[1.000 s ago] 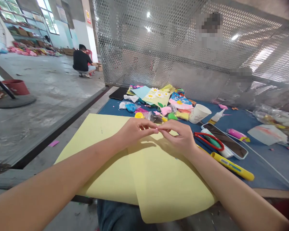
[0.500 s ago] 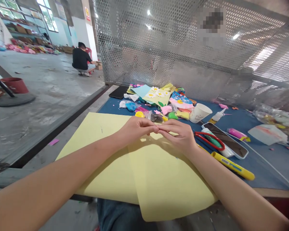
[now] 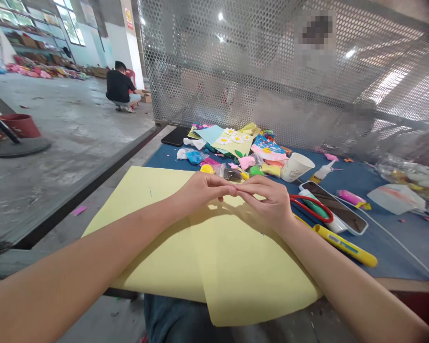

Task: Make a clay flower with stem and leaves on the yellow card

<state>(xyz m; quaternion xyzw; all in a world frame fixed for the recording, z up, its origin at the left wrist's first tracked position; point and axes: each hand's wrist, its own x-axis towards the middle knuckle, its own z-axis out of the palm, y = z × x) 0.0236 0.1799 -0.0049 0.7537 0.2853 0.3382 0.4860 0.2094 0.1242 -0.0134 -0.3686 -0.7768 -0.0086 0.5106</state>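
My left hand [image 3: 205, 190] and my right hand [image 3: 266, 195] meet at the fingertips over a large sheet of yellow paper [image 3: 164, 252]. Both are closed in a pinch, and whatever lies between the fingertips is hidden or too small to name. Just beyond the hands lie a lump of yellow clay [image 3: 207, 169], a dark packet [image 3: 232, 175] and a green clay lump [image 3: 256, 170]. The yellow paper hangs over the table's near edge, above my lap. Red-handled scissors [image 3: 312, 207] lie to the right of my right hand.
A paper cup [image 3: 296, 167], a glue bottle [image 3: 323, 171], a phone [image 3: 338, 209] and a yellow tube [image 3: 345, 245] stand or lie on the right. Yellow card with daisies [image 3: 234, 139] is at the back, before a perforated metal screen [image 3: 207, 71]. A person [image 3: 121, 88] squats far left.
Almost nothing differs. The fingertips stay pressed together, with only a tiny shift of the fingers and a slight drift of the view.
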